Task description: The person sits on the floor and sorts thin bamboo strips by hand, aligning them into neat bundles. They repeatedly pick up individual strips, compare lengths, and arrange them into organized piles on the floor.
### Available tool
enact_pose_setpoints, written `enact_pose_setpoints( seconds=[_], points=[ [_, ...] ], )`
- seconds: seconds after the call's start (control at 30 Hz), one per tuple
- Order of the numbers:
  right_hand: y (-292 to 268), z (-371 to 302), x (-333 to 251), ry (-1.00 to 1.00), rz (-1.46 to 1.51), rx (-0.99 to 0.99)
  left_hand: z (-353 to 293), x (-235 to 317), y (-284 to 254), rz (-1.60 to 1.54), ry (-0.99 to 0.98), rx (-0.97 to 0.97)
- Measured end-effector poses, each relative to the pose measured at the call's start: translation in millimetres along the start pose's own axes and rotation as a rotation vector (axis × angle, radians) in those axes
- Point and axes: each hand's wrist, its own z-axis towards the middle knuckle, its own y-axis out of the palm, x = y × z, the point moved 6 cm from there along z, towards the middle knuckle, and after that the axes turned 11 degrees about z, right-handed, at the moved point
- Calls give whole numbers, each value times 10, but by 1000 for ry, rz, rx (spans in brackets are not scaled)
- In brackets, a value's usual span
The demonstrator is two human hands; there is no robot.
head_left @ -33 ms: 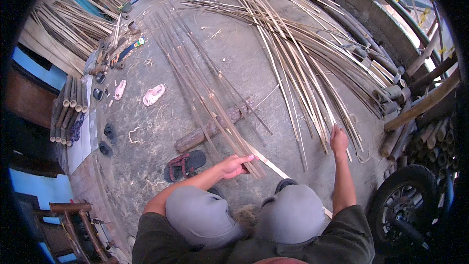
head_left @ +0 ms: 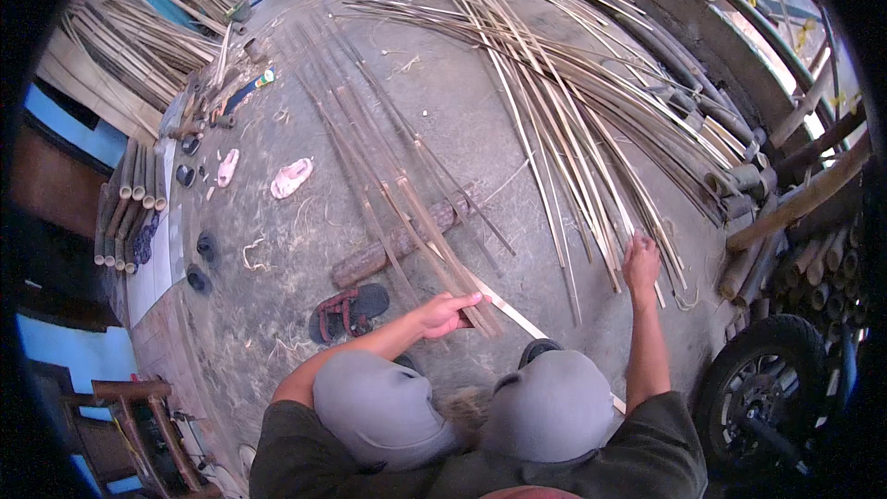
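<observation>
Low in front of my knees, my left hand (head_left: 450, 314) is closed round the near ends of a few flat brown bamboo strips (head_left: 413, 196), its thumb lying on top. They stretch away over a short log (head_left: 374, 259) on the floor. Out to the right, my right hand (head_left: 640, 263) is at the near end of a pale bamboo strip (head_left: 605, 171) in a large loose pile. Its fingers look loosened and slightly apart, beside the strip's tip. A pale strip (head_left: 513, 316) runs under the left hand's bundle toward my right knee.
A dark sandal (head_left: 349, 313) lies left of my left hand. Pink slippers (head_left: 292, 178) are farther off. A wheel (head_left: 762, 397) stands at the lower right, near stacked bamboo poles (head_left: 822, 268). More bamboo strips (head_left: 139, 46) lie at the far left, above short bamboo tubes (head_left: 129, 208).
My right hand has turned slightly and its fingers have loosened at the pale strip's end. The left hand and its bamboo strips stay in place.
</observation>
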Motion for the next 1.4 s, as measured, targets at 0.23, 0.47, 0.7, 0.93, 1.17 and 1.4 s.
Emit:
enact_pose_setpoints(
  seconds=[0.23, 0.47, 0.7, 0.93, 1.17, 1.4],
  points=[
    [641, -841, -2190, 14, 913, -819, 159, -159, 48, -35, 68, -25],
    [658, -673, -2531, -41, 749, -751, 14, -306, -3, -104, 54, 88],
    [962, -725, -2170, -3, 771, -754, 231, -233, 101, -92, 47, 0],
    [-143, 31, -1698, -86, 794, -244, 183, -337, -3, -47, -30, 46],
    [-373, 1135, 98, -128, 385, -145, 286, -165, 59, -15, -53, 71],
    [-796, 1845, 811, -32, 88, -109, 297, -249, -33, 7, -114, 83]
  ],
)
